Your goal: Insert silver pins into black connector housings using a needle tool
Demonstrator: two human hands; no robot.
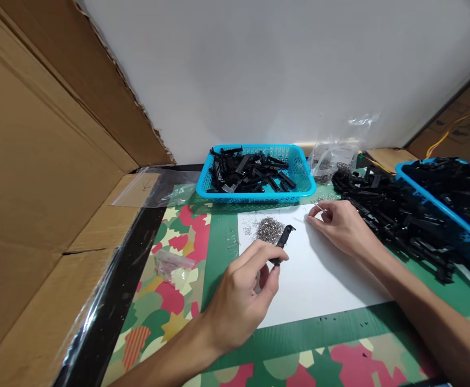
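My left hand (245, 290) pinches a narrow black plastic part (284, 239) between thumb and fingers, its hooked end pointing up and away. Just behind that part lies a pile of small metal springs or clips (270, 230) on a white sheet of paper (319, 279); they are too small to tell apart. My right hand (340, 223) is closed above the paper's far right corner, its thumb and fingers pinching a thin silvery metal piece (320, 208) whose kind I cannot make out. The two hands are apart.
A blue basket (255, 198) of black plastic parts stands against the wall. More black parts (396, 215) are heaped at right, beside a second blue basket (444, 201). Clear bags (334, 158) (174, 266) lie about. Cardboard (37, 161) walls the left side.
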